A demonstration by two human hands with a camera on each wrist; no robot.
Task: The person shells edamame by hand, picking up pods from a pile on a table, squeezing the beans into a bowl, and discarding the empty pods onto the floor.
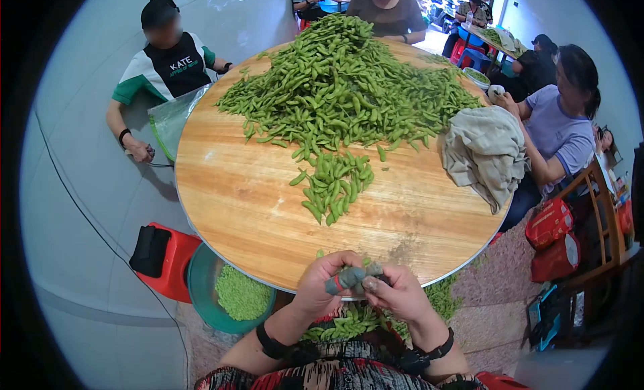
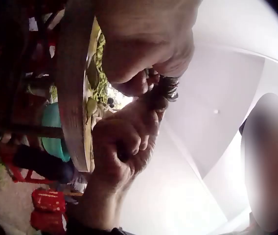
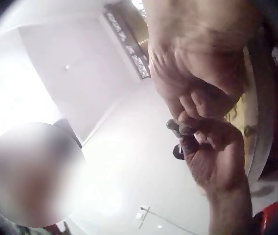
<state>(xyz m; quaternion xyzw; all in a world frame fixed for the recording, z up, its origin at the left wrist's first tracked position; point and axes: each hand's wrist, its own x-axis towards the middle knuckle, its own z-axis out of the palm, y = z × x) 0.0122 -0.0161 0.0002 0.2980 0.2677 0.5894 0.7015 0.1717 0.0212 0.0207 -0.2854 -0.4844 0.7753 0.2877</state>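
Note:
Close together over the near edge of the round wooden table, my left hand and right hand meet at the fingertips. Between them shows a bit of a green soybean pod, pinched by both hands and mostly hidden by the fingers. Grey-green coverings wrap the thumb tips. In the left wrist view, the fingers of the left hand and right hand are curled. A small group of pods lies ahead, before a large heap of pods. More pods lie in my lap.
A green basin of shelled beans stands low at left beside a red stool. A grey cloth hangs over the table's right edge. Several people sit around; one at left holds a clear bag. Red bags lie at right.

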